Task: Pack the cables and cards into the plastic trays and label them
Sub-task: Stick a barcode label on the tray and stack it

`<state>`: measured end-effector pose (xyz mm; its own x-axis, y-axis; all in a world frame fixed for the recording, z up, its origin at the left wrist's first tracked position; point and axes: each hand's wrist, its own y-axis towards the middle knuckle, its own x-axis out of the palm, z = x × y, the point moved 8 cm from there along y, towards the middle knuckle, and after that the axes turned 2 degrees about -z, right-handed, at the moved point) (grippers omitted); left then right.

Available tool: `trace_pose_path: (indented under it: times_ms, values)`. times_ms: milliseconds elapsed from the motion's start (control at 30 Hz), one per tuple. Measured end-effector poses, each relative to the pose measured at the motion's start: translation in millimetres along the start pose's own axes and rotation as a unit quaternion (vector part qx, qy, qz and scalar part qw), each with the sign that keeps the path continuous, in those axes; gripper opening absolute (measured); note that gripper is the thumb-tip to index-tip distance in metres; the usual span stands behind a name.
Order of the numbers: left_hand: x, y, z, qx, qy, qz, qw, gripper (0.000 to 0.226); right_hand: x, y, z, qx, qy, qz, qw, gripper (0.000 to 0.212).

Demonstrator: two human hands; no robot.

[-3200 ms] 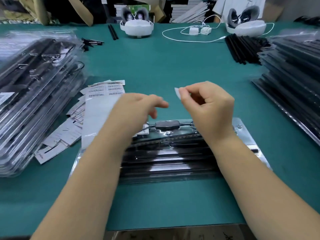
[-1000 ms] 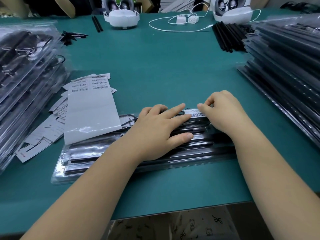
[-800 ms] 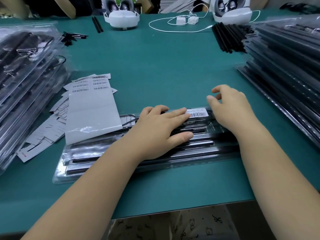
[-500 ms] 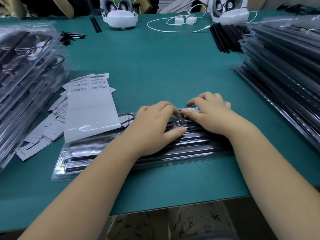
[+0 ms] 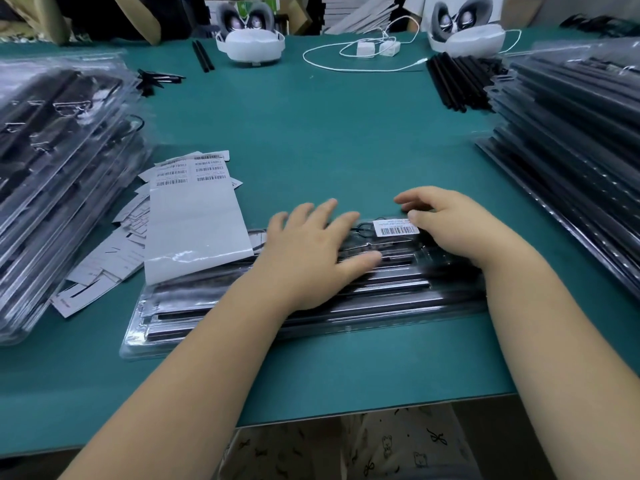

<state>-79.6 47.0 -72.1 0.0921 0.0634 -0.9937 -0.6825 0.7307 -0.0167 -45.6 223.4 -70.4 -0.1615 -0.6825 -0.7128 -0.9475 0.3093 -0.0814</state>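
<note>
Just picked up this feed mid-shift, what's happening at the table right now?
A person is labelling a packed clear plastic tray on the green table. The left hand lies flat on the tray, steadying it. The right hand touches the edge of a barcode label already stuck on top. The label sheet and stacked trays sit to the left.

Single head-worn view, looking forward and down, close over table (image 5: 329,133)

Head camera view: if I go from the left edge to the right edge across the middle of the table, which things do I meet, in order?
Stack of packed trays → sheet of barcode labels → left hand → barcode label on the tray → right hand → stack of trays.
</note>
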Motion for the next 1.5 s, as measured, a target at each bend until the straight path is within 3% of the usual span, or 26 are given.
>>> trace_pose_path:
  times_ms: [100, 200, 267, 333, 400, 600, 800, 933, 1000, 1067, 1133, 1233, 1500]
  values:
    - [-10, -6, -31, -0.075, 0.036, -0.003, 0.997, 0.094, -6, -2, 2, 0.006, 0.037, 0.024, 0.999, 0.028]
    - [-15, -13, -55, -0.101, 0.018, -0.023, 0.994, 0.083, -8, -1, 3, 0.011, 0.020, 0.037, 0.999, 0.023]
    - [-18, -15, -63, -0.108, 0.027, -0.029, 0.993, 0.077, -18, 0, 10, 0.058, -0.087, 0.091, 0.990, 0.023]
    - [-20, -15, -64, -0.112, 0.020, -0.035, 0.993, 0.081, -34, -5, 18, 0.122, -0.202, 0.158, 0.959, 0.038]
    - [-18, -14, -62, -0.109, -0.007, -0.043, 0.993, 0.087, -41, -8, 19, 0.143, -0.228, 0.194, 0.943, 0.047]
    - [-15, -10, -63, -0.133, -0.036, -0.037, 0.990, 0.089, -42, -7, 22, 0.125, -0.183, 0.209, 0.952, 0.044]
    - [-26, -7, -63, -0.176, 0.030, 0.058, 0.982, 0.081, -52, -9, 30, 0.111, -0.072, 0.242, 0.961, 0.037]
    - [-26, -8, -60, -0.167, 0.006, 0.064, 0.984, 0.077, -51, -11, 36, 0.141, -0.047, 0.214, 0.966, 0.050]
    - [-29, -9, -59, -0.161, 0.000, 0.073, 0.984, 0.074, -52, -11, 14, 0.102, -0.207, 0.203, 0.952, 0.055]
    - [-35, -11, -55, -0.149, 0.024, 0.091, 0.984, 0.078, -46, -10, -26, -0.025, -0.319, 0.181, 0.930, 0.055]
    - [-46, -13, -48, -0.135, 0.044, 0.129, 0.981, 0.082, -31, -5, -54, -0.111, -0.323, 0.074, 0.937, 0.064]
    - [-59, -20, -35, -0.117, 0.064, 0.176, 0.975, 0.076, -16, 0, -66, -0.109, -0.334, -0.042, 0.935, 0.076]
    - [-57, -21, -32, -0.080, 0.020, 0.081, 0.993, 0.057, -19, 13, -73, -0.180, -0.375, -0.045, 0.908, 0.061]
